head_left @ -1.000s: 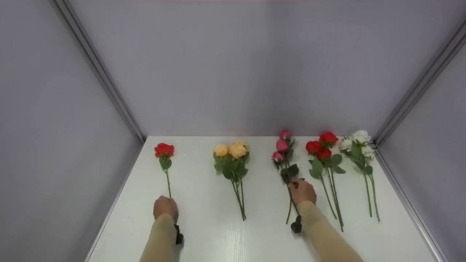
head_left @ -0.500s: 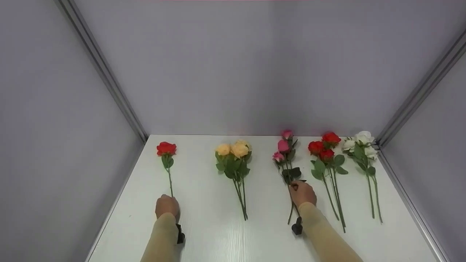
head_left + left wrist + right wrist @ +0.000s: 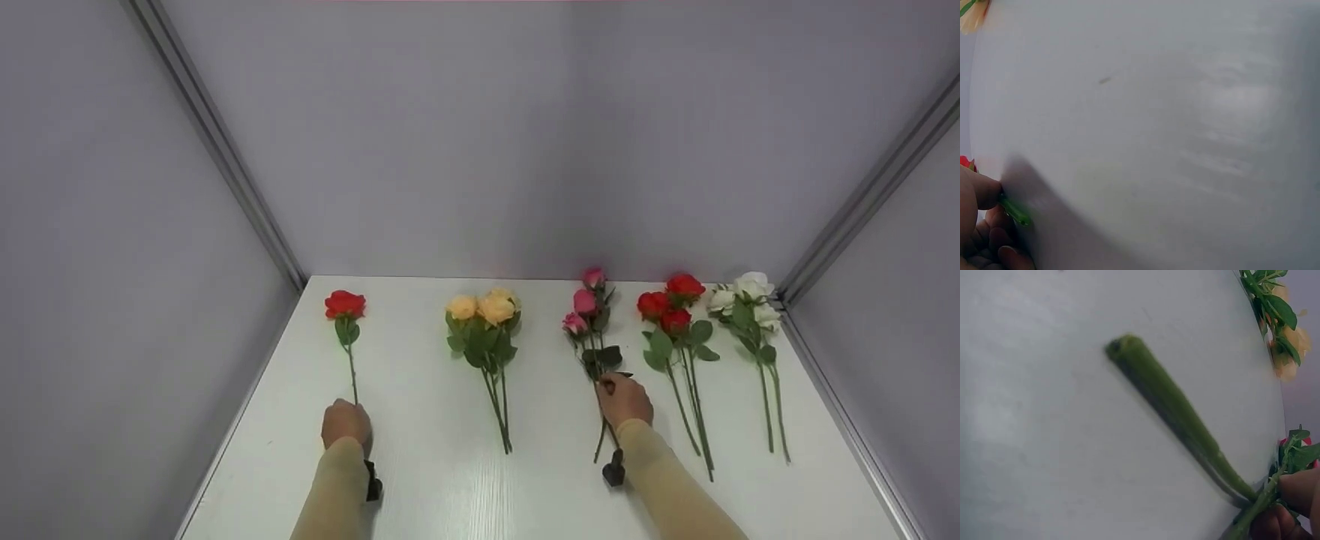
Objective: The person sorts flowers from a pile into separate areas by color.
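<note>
At the left of the white table, my left hand pinches the lower stem of a single red rose, whose bloom points to the back wall. The left wrist view shows the cut end of its green stem poking out between thumb and fingers. Right of the middle, my right hand pinches a stem among several pink roses, just below their dark leaves. A second green stem lies on the table beside the held one in the right wrist view. Both palms are mostly hidden.
A bunch of yellow roses lies between my hands. Right of my right hand are a bunch of red roses and, near the side wall, some white roses. Grey panels enclose the table at the back and both sides.
The head view has shifted a little, so the whole scene sits slightly further right. Both hands keep their hold, and the flowers lie as before.
</note>
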The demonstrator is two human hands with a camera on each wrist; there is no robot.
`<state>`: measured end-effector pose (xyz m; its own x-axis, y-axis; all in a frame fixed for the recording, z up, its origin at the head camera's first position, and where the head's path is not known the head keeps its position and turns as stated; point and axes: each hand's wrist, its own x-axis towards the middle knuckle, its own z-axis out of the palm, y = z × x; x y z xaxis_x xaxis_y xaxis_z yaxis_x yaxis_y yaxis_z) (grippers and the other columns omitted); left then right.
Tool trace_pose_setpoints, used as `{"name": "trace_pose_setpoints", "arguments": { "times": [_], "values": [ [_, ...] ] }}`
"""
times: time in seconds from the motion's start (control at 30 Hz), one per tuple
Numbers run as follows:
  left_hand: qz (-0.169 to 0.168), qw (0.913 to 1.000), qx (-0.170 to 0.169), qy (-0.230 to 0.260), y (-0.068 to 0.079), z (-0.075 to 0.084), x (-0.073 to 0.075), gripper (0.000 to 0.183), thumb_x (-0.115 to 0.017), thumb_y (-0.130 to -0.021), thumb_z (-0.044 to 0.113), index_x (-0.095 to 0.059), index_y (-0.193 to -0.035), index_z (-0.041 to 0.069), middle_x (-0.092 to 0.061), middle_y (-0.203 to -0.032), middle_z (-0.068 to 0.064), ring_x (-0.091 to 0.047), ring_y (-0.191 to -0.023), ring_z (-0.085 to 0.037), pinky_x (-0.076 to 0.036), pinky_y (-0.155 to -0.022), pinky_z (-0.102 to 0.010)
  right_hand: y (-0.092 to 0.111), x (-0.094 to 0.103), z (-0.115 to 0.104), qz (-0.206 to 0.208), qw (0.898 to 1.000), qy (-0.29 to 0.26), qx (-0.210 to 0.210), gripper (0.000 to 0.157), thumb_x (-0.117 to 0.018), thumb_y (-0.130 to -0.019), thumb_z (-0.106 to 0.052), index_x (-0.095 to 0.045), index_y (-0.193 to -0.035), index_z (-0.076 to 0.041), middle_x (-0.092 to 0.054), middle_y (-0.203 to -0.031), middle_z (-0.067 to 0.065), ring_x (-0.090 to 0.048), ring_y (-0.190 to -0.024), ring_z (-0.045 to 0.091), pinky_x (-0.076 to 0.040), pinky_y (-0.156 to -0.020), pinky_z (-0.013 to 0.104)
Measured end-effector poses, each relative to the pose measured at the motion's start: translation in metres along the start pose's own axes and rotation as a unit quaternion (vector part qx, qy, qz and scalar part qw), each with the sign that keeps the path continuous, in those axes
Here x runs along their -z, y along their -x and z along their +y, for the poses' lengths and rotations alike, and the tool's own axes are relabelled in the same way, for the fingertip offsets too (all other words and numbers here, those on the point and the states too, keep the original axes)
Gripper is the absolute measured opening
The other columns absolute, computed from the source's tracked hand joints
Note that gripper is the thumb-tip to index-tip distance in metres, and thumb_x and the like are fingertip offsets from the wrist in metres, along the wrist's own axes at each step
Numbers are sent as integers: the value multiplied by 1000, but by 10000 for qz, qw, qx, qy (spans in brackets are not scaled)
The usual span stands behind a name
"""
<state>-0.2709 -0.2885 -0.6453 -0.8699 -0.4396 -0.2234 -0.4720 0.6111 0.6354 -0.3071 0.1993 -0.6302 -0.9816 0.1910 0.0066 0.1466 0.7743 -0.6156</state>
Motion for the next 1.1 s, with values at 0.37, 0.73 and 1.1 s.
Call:
{"name": "trace_pose_setpoints", "arguments": {
  "times": [0.37, 0.73, 1.1],
  "values": [
    [-173, 9998, -34, 102, -2, 5, 4, 28, -40, -98, 9, -54, -103, -15, -59, -93, -28, -61, -91, -42, -50, -79, -49, 1, 7, -1, -12, 9997, -238, -76, 25, -61, -94, -24, -69, -114, -12, -69, -98, 4, -63, -85, 21, -49, -72, 44],
    [-681, 9977, -21, 4, 0, 9, 24, 23, -40, -93, 1, -56, -100, -14, -61, -92, -26, -61, -89, -39, -49, -79, -51, 7, 22, -13, 374, 9982, -338, 330, 18, -60, -95, -24, -70, -104, -12, -68, -92, 4, -64, -82, 21, -50, -71, 45],
    [-971, 9905, -183, 961, 6, 30, 31, 37, -49, -95, 16, -59, -118, -11, -65, -101, -24, -62, -87, -31, -50, -78, -42, 16, 40, -23, 468, 9933, -670, 820, 16, -62, -94, -23, -72, -100, -11, -67, -85, 0, -61, -75, 16, -50, -67, 39]
  ]
}}
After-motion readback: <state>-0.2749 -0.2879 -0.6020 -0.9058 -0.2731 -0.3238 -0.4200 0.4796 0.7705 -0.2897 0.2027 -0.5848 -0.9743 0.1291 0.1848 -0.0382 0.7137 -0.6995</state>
